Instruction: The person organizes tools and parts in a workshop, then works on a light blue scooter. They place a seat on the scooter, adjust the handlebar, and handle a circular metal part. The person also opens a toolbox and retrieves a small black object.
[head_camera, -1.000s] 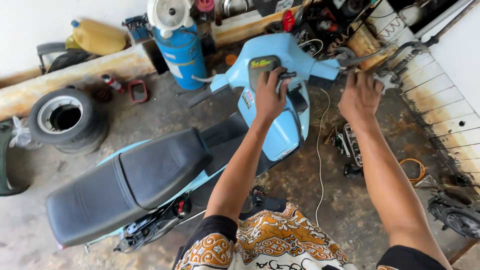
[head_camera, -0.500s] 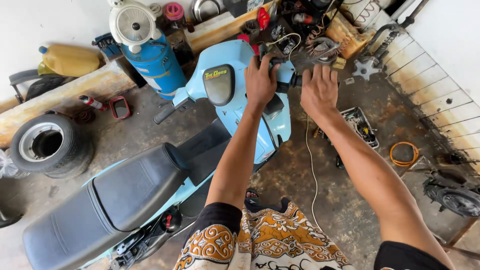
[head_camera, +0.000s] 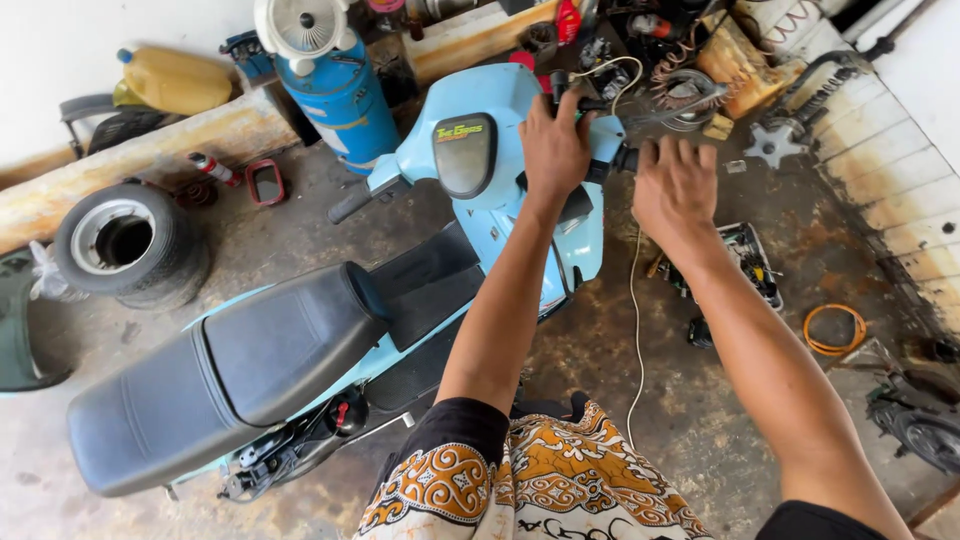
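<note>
A light blue scooter (head_camera: 500, 215) stands across the stained concrete floor (head_camera: 620, 400), its long black seat (head_camera: 220, 370) running toward the lower left and its headset pointing to the upper right. A dark instrument panel (head_camera: 463, 155) sits on top of the headset. Behind the scooter, against the wall, a blue gas cylinder (head_camera: 340, 95) stands upright with a white fan (head_camera: 300, 22) resting on top of it. To the left lies 1 small black tyre on its rim (head_camera: 128, 242), and further back a yellow jerry can (head_camera: 178, 80) lies on its side on a low ledge.

The 2 hands are apart but close. The left hand (head_camera: 556, 150) lies palm down on the right side of the headset, fingers curled over the black switch housing at the handlebar. The right hand (head_camera: 675, 188) is just beside it, closed around the black handlebar grip (head_camera: 628, 158), knuckles up.

Near the right hand, on the floor, sits an open tool case (head_camera: 750, 262); well to its right lies an orange coil of cable (head_camera: 833, 330). A thin white wire (head_camera: 634, 330) trails down the floor below the handlebar.
</note>
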